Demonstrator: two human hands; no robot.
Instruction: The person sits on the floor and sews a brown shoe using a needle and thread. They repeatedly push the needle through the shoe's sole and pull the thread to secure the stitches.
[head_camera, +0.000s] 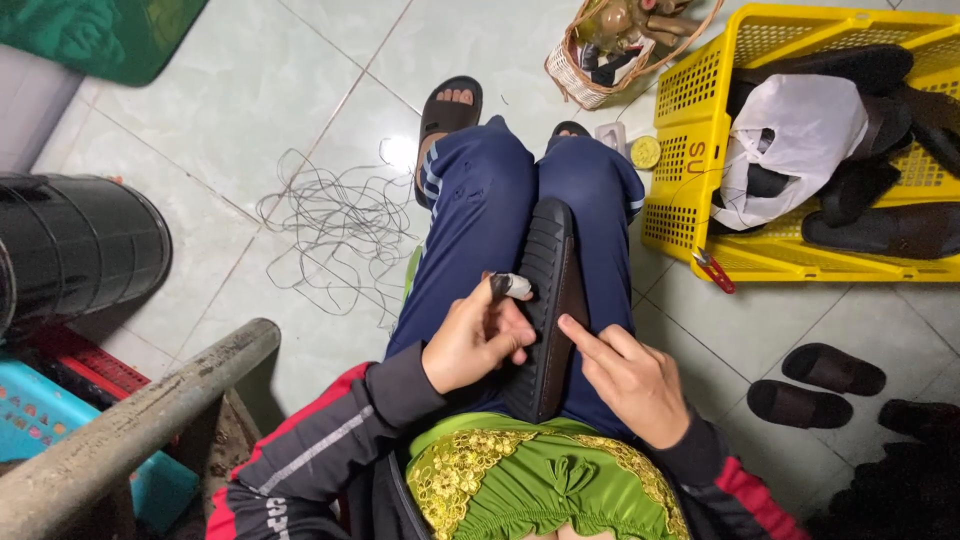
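The black shoe sole (548, 310) lies on the person's lap, left of the yellow basket (700, 150). The left hand (478, 335) fingers are clamped on its edge; the right hand (630, 375) has one finger out on the sole, others curled. A steady grip seems best here.

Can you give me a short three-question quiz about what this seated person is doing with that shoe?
1. True or false: the black sandal lies on the person's lap.
2. Which hand has a taped fingertip? A left hand B right hand
3. What colour is the basket holding more sandals?

Key: 1 true. 2 A. 3 yellow.
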